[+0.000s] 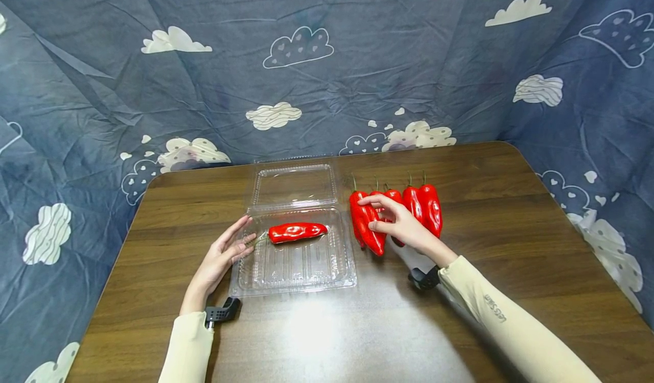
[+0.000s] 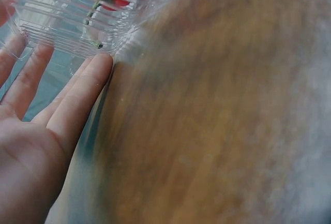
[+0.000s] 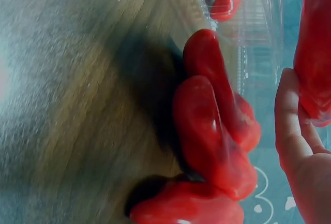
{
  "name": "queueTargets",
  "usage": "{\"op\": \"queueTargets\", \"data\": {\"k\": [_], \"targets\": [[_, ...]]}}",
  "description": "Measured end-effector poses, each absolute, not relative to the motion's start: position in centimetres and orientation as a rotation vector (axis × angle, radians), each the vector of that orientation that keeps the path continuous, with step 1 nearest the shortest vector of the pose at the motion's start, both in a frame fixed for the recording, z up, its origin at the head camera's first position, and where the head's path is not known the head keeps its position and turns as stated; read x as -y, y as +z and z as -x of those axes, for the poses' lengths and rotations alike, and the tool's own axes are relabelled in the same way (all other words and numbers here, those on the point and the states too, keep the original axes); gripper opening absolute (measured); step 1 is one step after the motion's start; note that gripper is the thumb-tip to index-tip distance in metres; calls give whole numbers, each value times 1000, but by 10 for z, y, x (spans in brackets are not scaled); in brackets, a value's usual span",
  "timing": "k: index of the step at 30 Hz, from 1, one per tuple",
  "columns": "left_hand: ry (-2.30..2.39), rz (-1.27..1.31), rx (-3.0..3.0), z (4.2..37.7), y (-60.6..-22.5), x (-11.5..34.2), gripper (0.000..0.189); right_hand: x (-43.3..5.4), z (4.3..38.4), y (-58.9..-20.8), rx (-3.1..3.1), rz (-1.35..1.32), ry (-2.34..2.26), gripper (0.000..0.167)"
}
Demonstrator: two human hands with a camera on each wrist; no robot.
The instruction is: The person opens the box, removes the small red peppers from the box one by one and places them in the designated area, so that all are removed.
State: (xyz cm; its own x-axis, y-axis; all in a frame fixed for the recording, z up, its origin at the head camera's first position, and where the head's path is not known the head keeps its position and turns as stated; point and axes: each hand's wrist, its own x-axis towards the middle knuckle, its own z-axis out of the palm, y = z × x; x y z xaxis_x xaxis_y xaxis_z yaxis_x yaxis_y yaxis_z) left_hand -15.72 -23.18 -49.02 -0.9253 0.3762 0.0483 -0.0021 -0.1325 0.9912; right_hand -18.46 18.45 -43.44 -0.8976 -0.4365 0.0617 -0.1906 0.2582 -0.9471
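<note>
In the head view a clear plastic clamshell box [image 1: 293, 272] lies with its lid [image 1: 295, 185] folded back. Across its base sits one long red pepper [image 1: 296, 232], stem to the left. My left hand [image 1: 221, 260] is at the box's left edge, fingers extended; in the left wrist view its fingertips meet the ribbed side wall [image 2: 64, 40], near the pepper's green stem [image 2: 93, 14]. Right of the box, my right hand [image 1: 401, 224] pinches another red pepper [image 1: 375, 242] between thumb and fingers. That pepper [image 3: 316, 53] appears raised beside the others in the right wrist view.
Several more red peppers [image 1: 431, 207] lie in a row right of the box, stems pointing away. The brown wooden table [image 1: 511, 230] ends at a blue cloth [image 1: 357, 76] with white clouds. Black wrist cameras [image 1: 424, 279] sit under both wrists.
</note>
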Motion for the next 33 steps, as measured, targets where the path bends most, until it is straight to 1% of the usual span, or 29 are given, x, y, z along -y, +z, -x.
{"op": "queueTargets", "data": {"k": [33], "targets": [[2156,-421,-1873,157,-491,231,60,-228,183,-445,-2421,489,-1770,40]]}}
